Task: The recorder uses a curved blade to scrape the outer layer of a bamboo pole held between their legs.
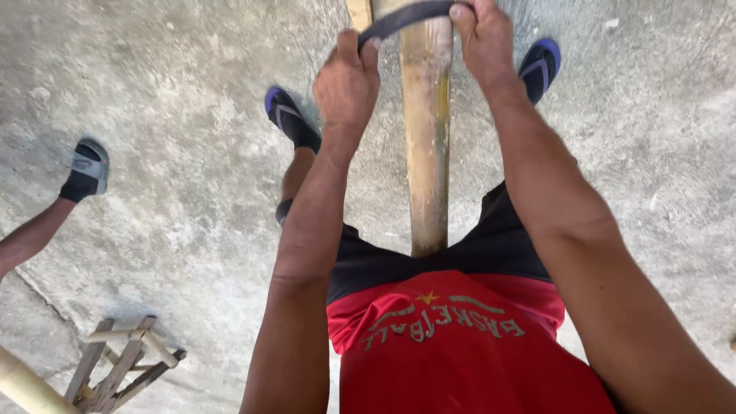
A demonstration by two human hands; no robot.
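Observation:
A thick bamboo pole point(426, 130) runs from my waist away toward the top of the view, between my legs. A dark curved blade or band point(399, 20) lies across the pole near the top edge. My left hand point(346, 84) grips its left end, left of the pole. My right hand point(483, 38) grips its right end, just right of the pole. Both arms are stretched forward. My feet wear dark socks in blue sandals, the left one point(287, 116) and the right one point(540, 67) on either side of the pole.
The floor is rough grey concrete point(176, 92). Another person's leg and sandalled foot point(86, 170) reach in from the left edge. A small bamboo stool point(123, 364) and the end of another bamboo pole point(23, 387) sit at the bottom left.

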